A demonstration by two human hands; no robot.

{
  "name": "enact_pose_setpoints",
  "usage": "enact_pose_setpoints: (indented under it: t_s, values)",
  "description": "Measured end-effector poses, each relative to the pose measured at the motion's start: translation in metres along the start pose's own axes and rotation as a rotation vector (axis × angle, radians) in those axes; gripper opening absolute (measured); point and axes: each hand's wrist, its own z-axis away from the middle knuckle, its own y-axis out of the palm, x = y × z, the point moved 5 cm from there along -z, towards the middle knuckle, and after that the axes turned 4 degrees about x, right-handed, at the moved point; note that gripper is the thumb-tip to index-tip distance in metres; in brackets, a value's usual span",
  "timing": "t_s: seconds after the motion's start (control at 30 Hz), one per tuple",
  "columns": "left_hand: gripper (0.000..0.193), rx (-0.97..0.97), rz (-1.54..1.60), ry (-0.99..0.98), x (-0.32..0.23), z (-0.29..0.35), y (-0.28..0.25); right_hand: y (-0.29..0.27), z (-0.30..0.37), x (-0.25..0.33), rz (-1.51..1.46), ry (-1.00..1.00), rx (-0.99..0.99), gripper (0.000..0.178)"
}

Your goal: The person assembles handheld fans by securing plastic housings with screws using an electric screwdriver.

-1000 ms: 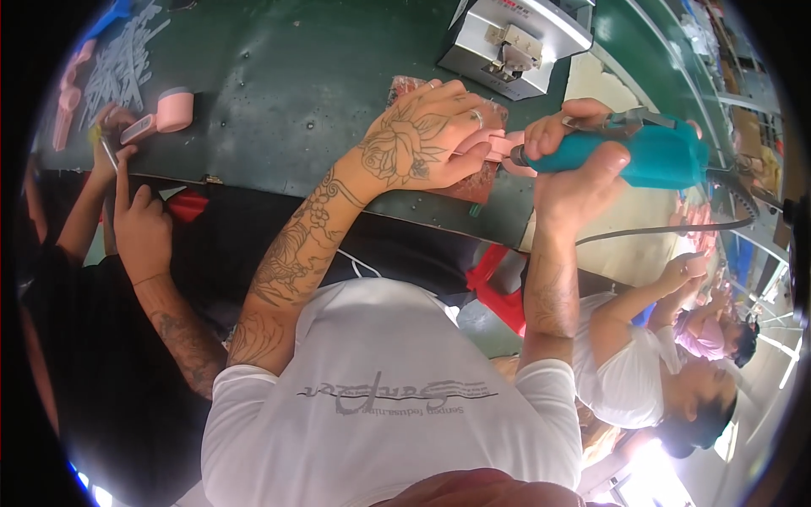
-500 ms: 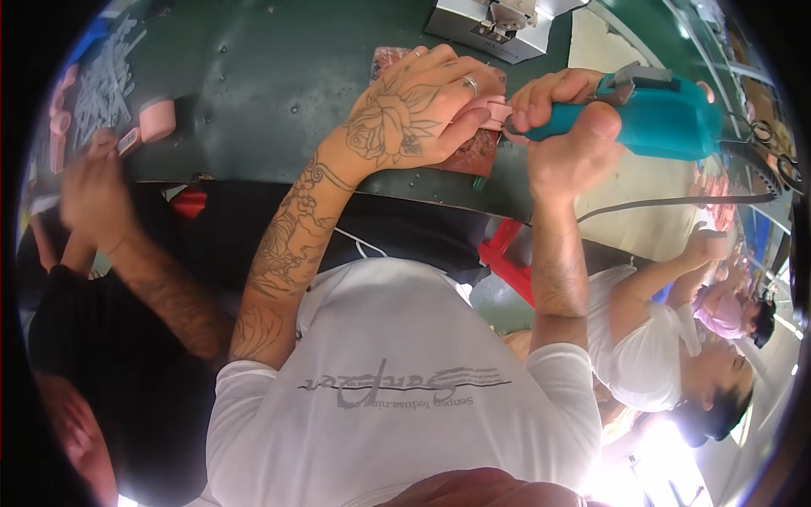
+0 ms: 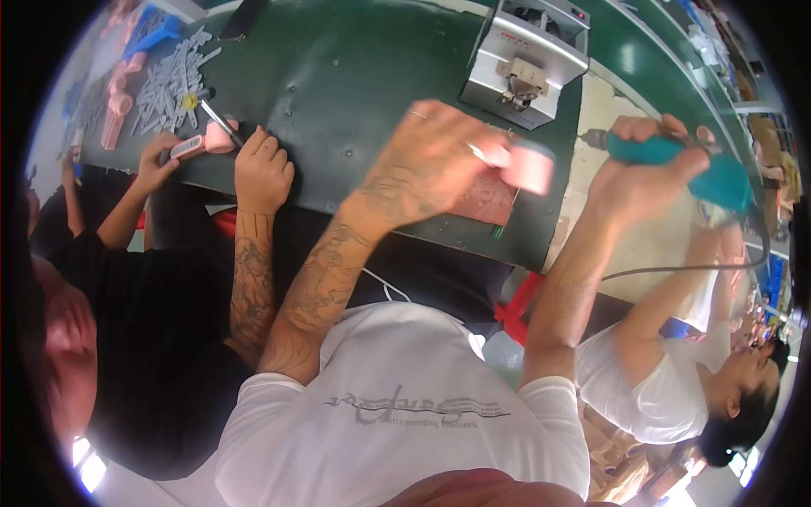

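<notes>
2 hands are up over the green desk (image 3: 355, 93). Our left hand (image 3: 431, 165) holds a small pink part (image 3: 530, 166), blurred, which sticks out past the fingertips toward the right, above a reddish mat (image 3: 486, 201) at the desk's near edge. Our right hand (image 3: 642, 160) is wrapped tight around a teal power screwdriver (image 3: 676, 160), its tip pointing left toward the pink part, near but apart from it. Behind them stands a grey machine (image 3: 528, 59). At our left, a co-worker's hand (image 3: 263, 173) rests on the desk.
</notes>
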Motion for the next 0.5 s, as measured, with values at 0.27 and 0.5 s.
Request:
enact_pose_setpoints:
  t_s: [0.27,0.5]
  values:
    - [0.031,-0.064,-0.484,-0.322,0.133,0.045,-0.063,-0.039,-0.001,-0.042,0.400,-0.119,0.090,0.041]
    - [0.027,-0.276,0.231,-0.441,0.056,-0.017,-0.039,-0.018,0.026,-0.032,0.135,0.010,0.158,0.038]
